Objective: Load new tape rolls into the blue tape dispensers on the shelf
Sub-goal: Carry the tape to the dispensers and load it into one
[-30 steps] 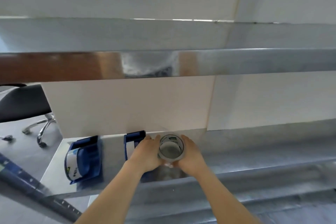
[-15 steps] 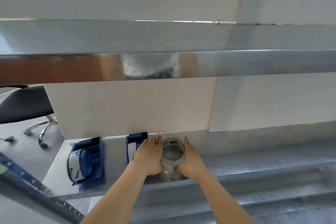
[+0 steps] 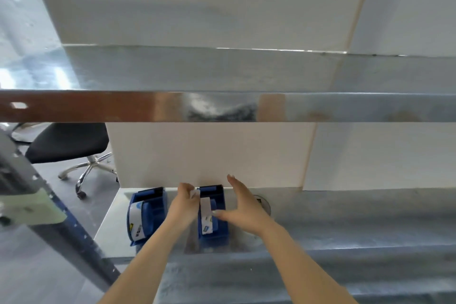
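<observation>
Left hand (image 3: 183, 205) pinches tape end (image 3: 195, 194) at dispenser (image 3: 213, 215); right hand (image 3: 243, 208) spread wide, empty. Risk: tape sticks to fingers, pulls crooked.

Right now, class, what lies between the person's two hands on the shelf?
In the head view, the right-hand blue tape dispenser sits between the left hand and right hand, its white tape strip facing up.

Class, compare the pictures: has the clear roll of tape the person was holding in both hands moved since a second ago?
Yes. The clear tape roll has left the hands and now lies on the metal shelf, right of the right-hand blue dispenser, behind the right hand.
</observation>
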`<move>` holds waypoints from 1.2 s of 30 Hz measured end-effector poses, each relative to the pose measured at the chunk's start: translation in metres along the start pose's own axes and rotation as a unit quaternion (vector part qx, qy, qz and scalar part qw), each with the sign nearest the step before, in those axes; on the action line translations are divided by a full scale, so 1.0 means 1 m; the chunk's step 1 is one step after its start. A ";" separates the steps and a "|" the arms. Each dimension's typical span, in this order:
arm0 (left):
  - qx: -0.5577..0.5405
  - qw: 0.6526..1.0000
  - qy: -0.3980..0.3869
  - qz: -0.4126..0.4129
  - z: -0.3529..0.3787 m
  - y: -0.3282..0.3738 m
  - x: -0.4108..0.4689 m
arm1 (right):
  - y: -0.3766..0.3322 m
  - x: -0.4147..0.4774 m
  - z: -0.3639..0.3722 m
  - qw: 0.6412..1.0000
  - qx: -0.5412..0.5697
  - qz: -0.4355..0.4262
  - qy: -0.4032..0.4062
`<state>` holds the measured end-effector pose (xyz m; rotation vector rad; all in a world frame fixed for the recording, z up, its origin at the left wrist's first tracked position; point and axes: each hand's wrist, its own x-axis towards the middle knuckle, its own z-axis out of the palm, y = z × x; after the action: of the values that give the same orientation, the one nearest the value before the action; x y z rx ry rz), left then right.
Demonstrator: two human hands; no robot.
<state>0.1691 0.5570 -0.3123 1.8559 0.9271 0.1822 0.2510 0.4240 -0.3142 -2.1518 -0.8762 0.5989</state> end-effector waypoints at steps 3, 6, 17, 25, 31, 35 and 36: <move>-0.057 0.995 -0.028 -0.074 0.006 -0.010 0.004 | -0.005 0.010 0.014 0.999 -0.032 -0.013 -0.042; -0.116 0.986 -0.053 -0.108 0.009 -0.021 0.005 | -0.002 0.017 0.023 0.995 -0.071 -0.013 -0.074; -0.294 0.938 -0.096 -0.155 0.006 -0.029 -0.001 | 0.012 0.026 0.030 0.993 -0.062 -0.018 -0.095; -0.351 0.919 -0.062 -0.169 -0.001 -0.026 -0.004 | 0.013 0.021 0.015 0.996 -0.010 -0.013 -0.092; -0.371 0.913 -0.059 -0.159 -0.002 -0.014 -0.009 | 0.020 0.013 -0.009 0.998 0.021 -0.016 -0.049; -0.370 0.915 -0.058 -0.147 0.005 -0.002 -0.011 | 0.035 0.005 -0.037 0.998 0.047 0.003 0.041; -0.370 0.916 -0.056 -0.144 0.009 -0.001 -0.012 | 0.041 0.002 -0.045 0.997 0.058 0.015 0.056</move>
<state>0.1648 0.5424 -0.3141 1.0081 0.8784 0.2054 0.2970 0.3846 -0.3171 -2.0754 -0.7319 0.5252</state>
